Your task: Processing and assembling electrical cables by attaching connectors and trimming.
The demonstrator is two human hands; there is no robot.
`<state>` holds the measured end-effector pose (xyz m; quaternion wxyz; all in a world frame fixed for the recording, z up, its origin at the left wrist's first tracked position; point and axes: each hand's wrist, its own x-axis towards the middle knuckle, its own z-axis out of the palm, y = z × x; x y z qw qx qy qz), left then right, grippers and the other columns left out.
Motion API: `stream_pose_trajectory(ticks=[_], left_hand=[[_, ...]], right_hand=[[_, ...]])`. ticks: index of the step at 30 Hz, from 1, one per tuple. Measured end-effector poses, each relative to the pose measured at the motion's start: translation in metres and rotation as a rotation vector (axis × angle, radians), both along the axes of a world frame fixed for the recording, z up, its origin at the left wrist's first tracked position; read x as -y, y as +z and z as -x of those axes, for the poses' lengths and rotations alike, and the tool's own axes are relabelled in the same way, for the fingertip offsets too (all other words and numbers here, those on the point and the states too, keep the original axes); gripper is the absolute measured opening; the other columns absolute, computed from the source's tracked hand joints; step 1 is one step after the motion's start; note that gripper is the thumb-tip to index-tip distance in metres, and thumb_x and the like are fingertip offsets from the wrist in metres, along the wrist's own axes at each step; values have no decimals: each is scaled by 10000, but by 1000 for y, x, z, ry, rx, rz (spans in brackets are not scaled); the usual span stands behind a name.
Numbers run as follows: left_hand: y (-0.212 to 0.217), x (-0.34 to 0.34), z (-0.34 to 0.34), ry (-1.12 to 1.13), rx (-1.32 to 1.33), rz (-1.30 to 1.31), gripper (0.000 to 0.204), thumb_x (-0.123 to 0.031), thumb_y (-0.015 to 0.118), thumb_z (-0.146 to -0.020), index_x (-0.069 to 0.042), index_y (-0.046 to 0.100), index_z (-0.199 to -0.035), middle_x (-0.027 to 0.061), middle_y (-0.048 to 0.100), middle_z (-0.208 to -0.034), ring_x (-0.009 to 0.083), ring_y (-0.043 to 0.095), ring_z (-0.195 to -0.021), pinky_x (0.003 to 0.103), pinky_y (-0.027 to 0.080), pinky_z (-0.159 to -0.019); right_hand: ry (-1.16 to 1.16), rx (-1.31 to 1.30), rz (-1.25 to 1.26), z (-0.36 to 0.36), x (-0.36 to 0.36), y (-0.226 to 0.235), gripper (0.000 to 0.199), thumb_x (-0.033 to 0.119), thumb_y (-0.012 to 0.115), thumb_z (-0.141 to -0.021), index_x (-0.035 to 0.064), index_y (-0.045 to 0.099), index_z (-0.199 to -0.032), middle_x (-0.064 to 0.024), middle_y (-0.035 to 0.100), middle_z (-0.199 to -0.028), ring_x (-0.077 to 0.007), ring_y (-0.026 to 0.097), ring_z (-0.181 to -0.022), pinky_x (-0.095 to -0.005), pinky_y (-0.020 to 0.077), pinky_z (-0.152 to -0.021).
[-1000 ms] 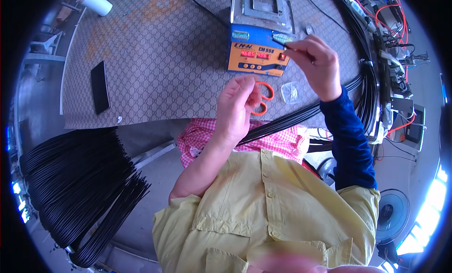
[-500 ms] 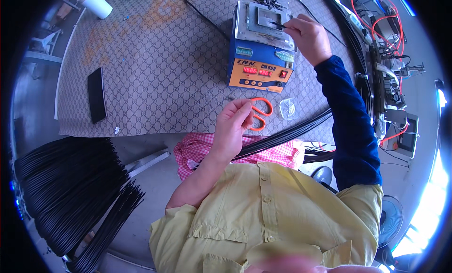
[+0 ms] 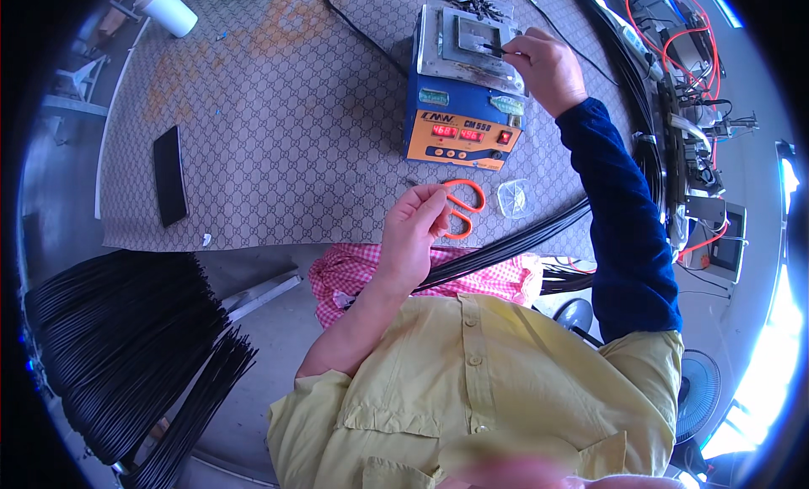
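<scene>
Pinching thin black piece (image 3: 496, 49) by one end in right hand (image 3: 552, 70), other end over square metal well (image 3: 476, 36) atop blue-orange box (image 3: 462, 105), curling left hand (image 3: 411, 238) near orange scissors (image 3: 469, 194), can't tell if holding anything, at patterned table (image 3: 278, 152) with phone (image 3: 170, 175) and cup (image 3: 171, 12), between black cables (image 3: 118, 346) and fan (image 3: 696, 389).

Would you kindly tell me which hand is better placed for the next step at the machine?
Probably the right. The right hand is at the metal top of the machine, pinching a thin dark piece, whereas the left hand sits away from it, near the orange loop handles.
</scene>
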<state>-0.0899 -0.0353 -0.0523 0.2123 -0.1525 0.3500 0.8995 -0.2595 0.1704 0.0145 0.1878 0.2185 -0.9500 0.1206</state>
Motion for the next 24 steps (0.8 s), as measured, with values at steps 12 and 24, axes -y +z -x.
stream_pose_trajectory(ticks=[12,24], left_hand=[[4,-2,-1,-2,4,21,137,-111,505,-850,0,538,-923,11,514,-704,61,447,-596,176,363,-543],[30,-23,10,103,-222,107,193,-117,530,-848,13,539,-990,37,573,-887,66,523,-802,195,409,-708]], right_hand=[[-2,114,291,-17,-1,5,133,128,651,-690,60,628,-802,-76,569,-689,-196,561,-590,-280,453,-564],[-102,925,1442,-123,31,-4,101,53,616,-769,3,536,-805,0,519,-653,-51,461,-503,-162,366,-459]])
